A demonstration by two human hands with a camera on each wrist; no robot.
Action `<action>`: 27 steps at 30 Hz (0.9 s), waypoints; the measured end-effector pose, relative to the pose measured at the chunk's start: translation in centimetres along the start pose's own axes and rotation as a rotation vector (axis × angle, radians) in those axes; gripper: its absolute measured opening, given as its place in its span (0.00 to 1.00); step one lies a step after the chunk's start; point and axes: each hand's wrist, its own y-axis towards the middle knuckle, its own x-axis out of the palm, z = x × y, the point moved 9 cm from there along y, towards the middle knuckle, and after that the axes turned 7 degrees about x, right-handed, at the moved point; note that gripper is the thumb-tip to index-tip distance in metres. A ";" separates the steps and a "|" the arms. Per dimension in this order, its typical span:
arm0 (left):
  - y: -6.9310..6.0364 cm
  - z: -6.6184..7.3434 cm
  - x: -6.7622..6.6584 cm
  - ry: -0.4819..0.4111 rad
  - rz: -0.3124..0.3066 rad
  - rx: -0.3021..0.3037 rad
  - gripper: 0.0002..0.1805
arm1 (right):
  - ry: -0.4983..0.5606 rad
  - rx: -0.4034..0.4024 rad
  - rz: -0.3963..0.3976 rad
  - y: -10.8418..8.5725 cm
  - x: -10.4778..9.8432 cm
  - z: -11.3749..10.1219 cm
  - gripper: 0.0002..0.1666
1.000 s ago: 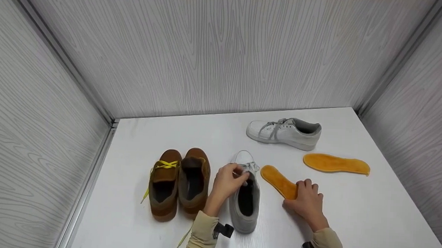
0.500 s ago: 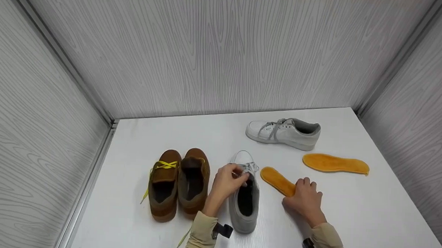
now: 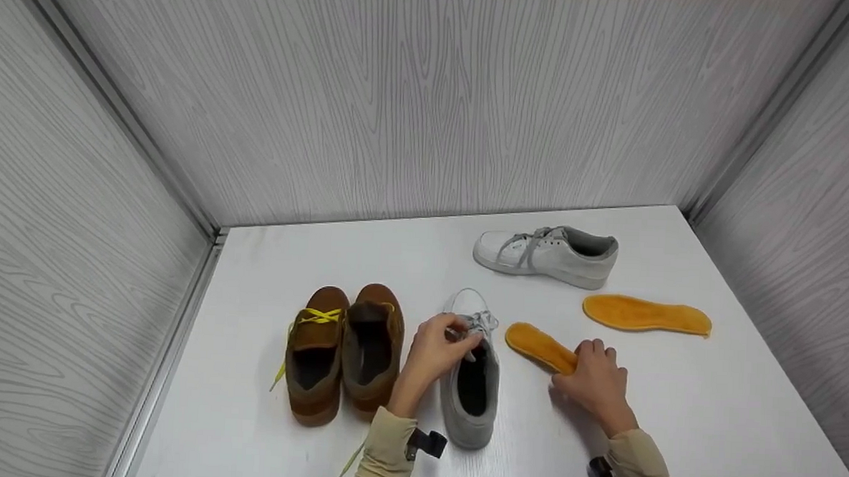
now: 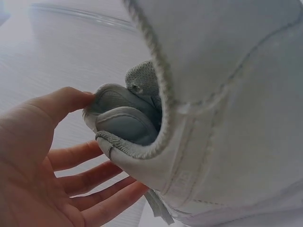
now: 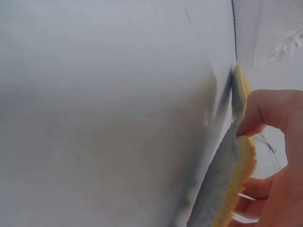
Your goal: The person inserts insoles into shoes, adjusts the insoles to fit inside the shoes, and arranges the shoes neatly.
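My left hand (image 3: 435, 348) pinches the tongue (image 4: 111, 97) of the white-and-grey shoe (image 3: 468, 423), whose toe points away from me. The left wrist view shows thumb and fingers around the front of its opening. To the right, my right hand (image 3: 594, 381) grips the near end of an orange insole (image 3: 540, 346) close to the table. In the right wrist view the insole (image 5: 225, 179) stands on edge in that picture, its grey underside and fuzzy yellow rim showing, with the thumb pressed on it.
Two brown shoes, one (image 3: 316, 366) with yellow laces and another (image 3: 372, 351) beside it, stand left of my left hand. A second white shoe (image 3: 549, 257) lies farther back, toe to the left. Another orange insole (image 3: 645, 315) lies at the right.
My right hand has shifted slightly to the right, and the insole it holds has moved right with it. My left hand has stayed on the shoe's tongue.
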 end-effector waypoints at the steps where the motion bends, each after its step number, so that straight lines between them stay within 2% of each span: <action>1: 0.0 0.1 0.0 -0.011 0.005 0.006 0.13 | 0.003 0.001 0.002 0.0 -0.3 0.1 0.30; 5: 0.2 0.5 0.0 -0.086 0.053 0.038 0.10 | 0.022 -0.007 0.016 0.0 -2.2 -0.1 0.30; 8: 0.3 1.0 -0.2 -0.162 0.128 0.065 0.08 | 0.045 -0.026 0.031 -0.2 -4.0 -0.6 0.30; 10: 0.3 1.2 -0.4 -0.218 0.187 0.050 0.09 | 0.066 -0.053 0.049 -0.5 -5.4 -1.2 0.29; 13: 0.3 1.2 -0.2 -0.397 0.214 -0.012 0.11 | 0.096 -0.112 0.068 -1.2 -7.5 -2.5 0.27; 15: 0.1 1.0 0.3 -0.543 0.183 -0.089 0.14 | 0.110 -0.153 0.064 -1.8 -8.6 -3.4 0.26; 17: -0.3 0.8 1.0 -0.673 0.125 -0.176 0.18 | 0.120 -0.192 0.034 -2.4 -9.2 -4.5 0.25; 20: -1.3 0.9 2.0 -0.808 0.021 -0.274 0.23 | 0.137 -0.242 -0.016 -3.3 -9.8 -5.9 0.24; 22: -1.9 1.5 2.7 -0.883 -0.052 -0.290 0.25 | 0.141 -0.270 -0.037 -3.9 -10.0 -6.7 0.23; 24: -2.4 2.1 3.5 -0.968 -0.109 -0.280 0.26 | 0.136 -0.295 -0.040 -4.4 -10.2 -7.4 0.23; 27: -3.1 2.3 4.4 -1.050 -0.134 -0.267 0.24 | 0.120 -0.346 -0.044 -5.0 -10.1 -8.3 0.22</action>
